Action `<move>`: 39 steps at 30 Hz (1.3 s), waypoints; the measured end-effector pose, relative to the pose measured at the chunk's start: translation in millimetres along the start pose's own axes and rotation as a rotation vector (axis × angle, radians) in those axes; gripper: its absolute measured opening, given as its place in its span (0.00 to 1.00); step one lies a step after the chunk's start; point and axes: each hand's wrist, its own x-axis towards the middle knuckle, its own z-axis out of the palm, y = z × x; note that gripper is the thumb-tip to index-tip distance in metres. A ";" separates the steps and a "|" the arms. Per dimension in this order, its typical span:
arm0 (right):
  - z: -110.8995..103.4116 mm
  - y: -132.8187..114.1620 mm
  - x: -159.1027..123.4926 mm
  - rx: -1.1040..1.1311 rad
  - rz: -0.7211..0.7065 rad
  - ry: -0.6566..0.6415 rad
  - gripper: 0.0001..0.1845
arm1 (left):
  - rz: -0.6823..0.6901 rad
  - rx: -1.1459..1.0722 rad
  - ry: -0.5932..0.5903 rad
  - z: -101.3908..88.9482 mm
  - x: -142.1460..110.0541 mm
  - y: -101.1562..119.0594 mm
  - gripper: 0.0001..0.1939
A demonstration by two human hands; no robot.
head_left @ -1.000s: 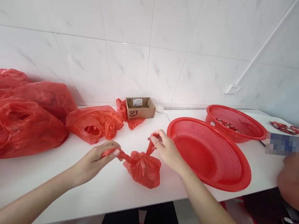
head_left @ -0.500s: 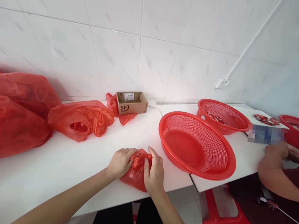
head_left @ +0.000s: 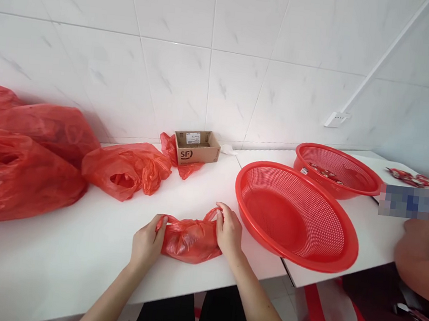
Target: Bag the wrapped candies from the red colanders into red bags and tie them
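A small red plastic bag [head_left: 190, 238] lies on the white table [head_left: 54, 261] near its front edge. My left hand [head_left: 147, 243] grips the bag's left end with fingers curled round it. On the other side, my right hand [head_left: 229, 232] pinches the right end, where a handle loop sticks up. The bag is stretched flat between both hands. A large empty red mesh basket [head_left: 296, 215] stands just right of my right hand.
Several big red bags [head_left: 26, 161] pile up at the left, and a smaller one [head_left: 125, 170] lies behind my hands. A small cardboard box [head_left: 196, 147] sits by the tiled wall. A second red basket [head_left: 338, 172] holds packets. Another person's arm [head_left: 419, 256] rests at the far right.
The bag was held up by its handles, then bunched between both hands. Now my hands have moved apart and the bag is spread out flatter on the table.
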 end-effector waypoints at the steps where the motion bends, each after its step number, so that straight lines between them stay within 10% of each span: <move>1: -2.5 -2.9 0.7 0.005 0.042 -0.035 0.18 | -0.002 -0.007 0.014 -0.6 -3.4 1.7 0.18; 21: 21.2 -19.3 -45.5 -0.109 -0.045 -0.246 0.23 | 0.165 -0.022 -0.190 43.8 -16.1 25.1 0.24; 31: -2.1 -28.9 0.7 1.208 0.708 0.009 0.11 | -0.277 -0.361 -0.119 -31.3 -43.3 4.5 0.20; 39: -6.4 -48.8 16.8 1.433 0.828 -0.138 0.13 | -0.714 -0.775 0.016 -70.4 -70.9 -36.7 0.27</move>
